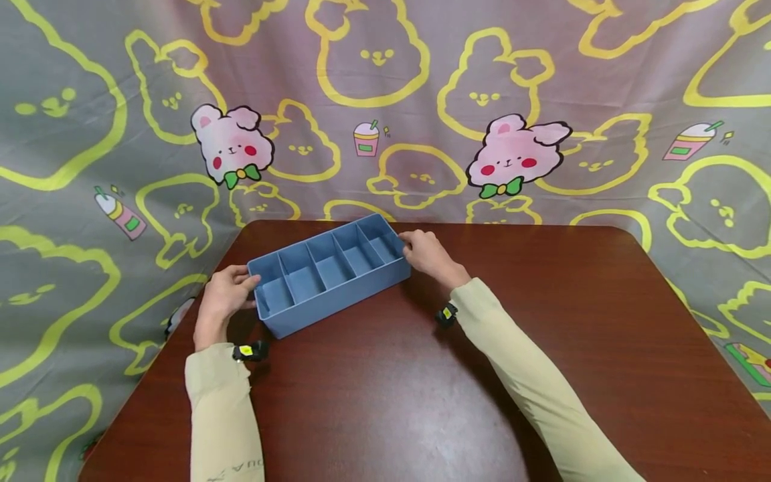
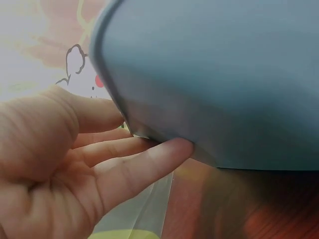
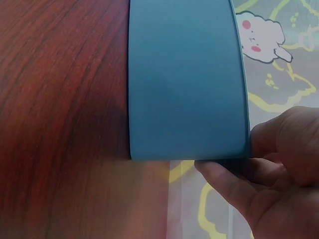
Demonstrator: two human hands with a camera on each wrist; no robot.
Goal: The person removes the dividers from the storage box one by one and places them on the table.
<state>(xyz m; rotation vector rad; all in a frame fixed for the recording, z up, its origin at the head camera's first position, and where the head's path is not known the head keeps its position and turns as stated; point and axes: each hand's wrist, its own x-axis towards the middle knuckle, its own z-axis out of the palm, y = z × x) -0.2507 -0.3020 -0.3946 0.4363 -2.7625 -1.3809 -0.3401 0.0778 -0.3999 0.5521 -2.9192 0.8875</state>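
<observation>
A long blue plastic organizer box (image 1: 343, 304) with several compartments in a row lies at a slant over the back left of the table, its right end farther back. Nothing shows inside the compartments. My left hand (image 1: 225, 294) grips the left end, thumb over the rim and fingers against the outer wall. In the left wrist view, fingertips reach the lower edge of the box (image 2: 209, 74). At the other end, my right hand (image 1: 430, 254) holds the short side near its rim. The right wrist view shows the box's smooth wall (image 3: 187, 84) with fingers at its edge.
The dark brown wooden table (image 1: 385, 402) has a glossy top with rounded back corners. Behind it and along both sides hangs a grey and pink curtain (image 1: 415, 120) with yellow cartoon outlines. Small black wrist cameras (image 1: 249, 351) sit beside both sleeve cuffs.
</observation>
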